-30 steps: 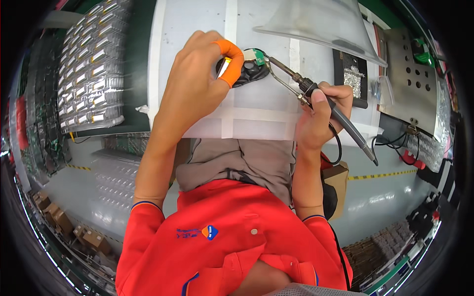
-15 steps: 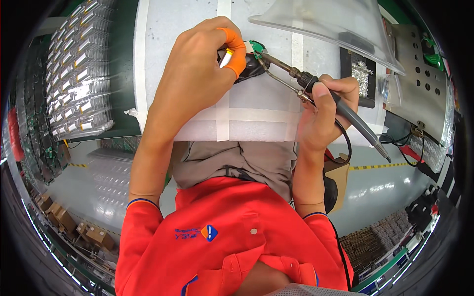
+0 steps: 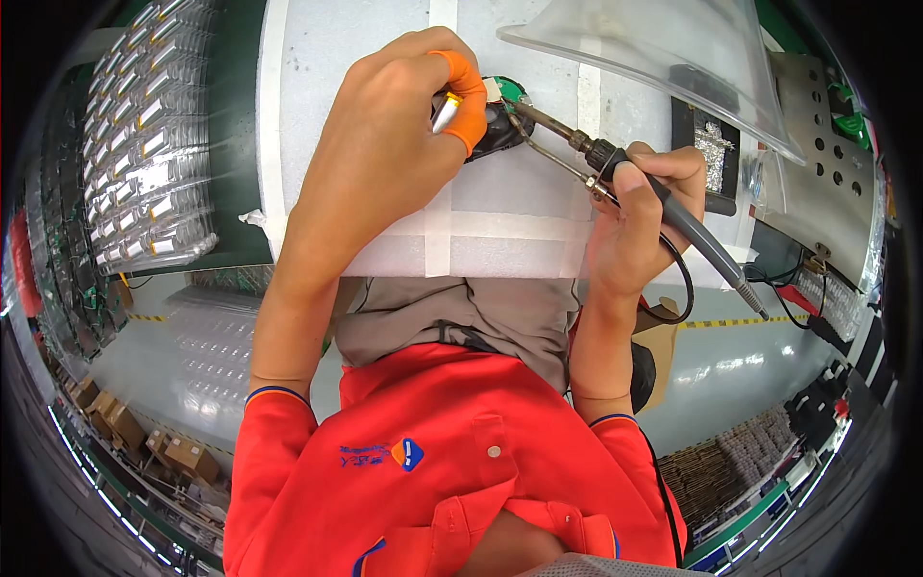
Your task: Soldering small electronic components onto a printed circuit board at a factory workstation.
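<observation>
My left hand (image 3: 399, 130) wears orange finger cots on two fingers, which curl round a small silver battery (image 3: 445, 113) with a yellow end. Just beside those fingertips, a green circuit board (image 3: 511, 90) lies in a black shell (image 3: 501, 134), partly hidden by the hand. In my right hand (image 3: 635, 216) is a soldering iron (image 3: 700, 234) with a grey handle, held like a pen. A thin metal tube runs alongside its barrel. The tips of both reach the board's near edge; exact contact is too small to tell.
White foam (image 3: 519, 192) with tape strips covers the worktop. A clear plastic shield (image 3: 663, 48) overhangs the far right. Beneath it sits a black tray (image 3: 718, 202) of silvery bits, beside a perforated metal panel (image 3: 817, 202). Clear trays (image 3: 149, 163) of batteries are stacked left.
The view has shifted slightly, so the bench things sit a little differently. Both hands keep their holds, and the iron's tip stays at the board.
</observation>
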`<state>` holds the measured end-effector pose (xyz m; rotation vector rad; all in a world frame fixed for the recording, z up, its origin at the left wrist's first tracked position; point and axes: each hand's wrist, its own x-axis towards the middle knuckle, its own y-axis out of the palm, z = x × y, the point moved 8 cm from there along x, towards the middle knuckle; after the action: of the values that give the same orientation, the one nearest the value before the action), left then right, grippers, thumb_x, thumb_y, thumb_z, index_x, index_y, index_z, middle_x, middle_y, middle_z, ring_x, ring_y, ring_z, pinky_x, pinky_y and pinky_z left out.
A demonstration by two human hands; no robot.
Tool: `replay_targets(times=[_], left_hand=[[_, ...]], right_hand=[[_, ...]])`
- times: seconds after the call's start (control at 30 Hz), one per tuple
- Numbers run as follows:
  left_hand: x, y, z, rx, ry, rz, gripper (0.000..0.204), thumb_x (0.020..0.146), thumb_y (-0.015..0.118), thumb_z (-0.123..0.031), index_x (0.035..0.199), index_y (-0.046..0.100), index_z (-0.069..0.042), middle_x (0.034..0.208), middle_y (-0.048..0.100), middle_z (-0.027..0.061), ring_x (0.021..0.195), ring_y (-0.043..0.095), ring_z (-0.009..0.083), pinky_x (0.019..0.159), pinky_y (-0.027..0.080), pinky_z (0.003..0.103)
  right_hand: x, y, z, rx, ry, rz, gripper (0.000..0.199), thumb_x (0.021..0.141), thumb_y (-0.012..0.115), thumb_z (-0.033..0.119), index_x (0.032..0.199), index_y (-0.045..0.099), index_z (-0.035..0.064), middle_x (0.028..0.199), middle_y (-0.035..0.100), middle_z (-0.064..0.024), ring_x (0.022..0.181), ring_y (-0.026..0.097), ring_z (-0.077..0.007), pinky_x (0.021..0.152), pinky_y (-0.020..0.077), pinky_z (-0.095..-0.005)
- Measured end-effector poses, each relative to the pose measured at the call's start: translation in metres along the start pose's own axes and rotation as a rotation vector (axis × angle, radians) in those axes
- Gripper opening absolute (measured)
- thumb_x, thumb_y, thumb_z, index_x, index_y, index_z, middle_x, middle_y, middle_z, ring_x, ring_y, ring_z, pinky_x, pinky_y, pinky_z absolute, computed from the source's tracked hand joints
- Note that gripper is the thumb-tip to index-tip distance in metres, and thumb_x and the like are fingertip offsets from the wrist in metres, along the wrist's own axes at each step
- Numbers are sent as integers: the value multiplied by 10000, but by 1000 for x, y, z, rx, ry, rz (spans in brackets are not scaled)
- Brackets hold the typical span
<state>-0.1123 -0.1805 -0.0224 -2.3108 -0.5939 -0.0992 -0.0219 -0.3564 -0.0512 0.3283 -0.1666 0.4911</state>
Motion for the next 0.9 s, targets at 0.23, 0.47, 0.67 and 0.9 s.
replay_targets(times=[0.23, 0.47, 0.67, 0.9], left_hand=[[0, 0, 0, 6, -7, 10, 125, 700, 650, 115, 785, 602, 38, 864, 655, 96, 755, 627, 278, 746, 498, 312], [1, 0, 0, 18, 8, 12, 133, 693, 652, 119, 790, 609, 38, 876, 658, 97, 767, 629, 283, 759, 503, 318], [0, 0, 0, 30, 17, 21, 129, 695, 659, 112, 788, 609, 39, 872, 659, 99, 766, 631, 282, 758, 505, 318], [1, -1, 0, 2, 21, 14, 121, 704, 681, 84, 793, 613, 37, 850, 657, 94, 753, 633, 271, 739, 502, 316]], right_hand=[[-2, -6, 1, -27, 47, -102, 159, 839, 617, 18, 914, 477, 15, 689, 510, -26, 529, 404, -32, 489, 369, -185], [0, -4, -3, 0, 80, -78, 159, 836, 621, 14, 906, 478, 19, 686, 506, -21, 531, 405, -28, 485, 368, -182], [0, -7, -3, 32, 77, -106, 153, 833, 614, 9, 900, 477, 24, 675, 494, -16, 530, 393, -34, 482, 352, -184], [0, -8, -1, 32, 66, -116, 156, 832, 612, 16, 903, 474, 25, 661, 481, -12, 522, 378, -39, 473, 337, -189]])
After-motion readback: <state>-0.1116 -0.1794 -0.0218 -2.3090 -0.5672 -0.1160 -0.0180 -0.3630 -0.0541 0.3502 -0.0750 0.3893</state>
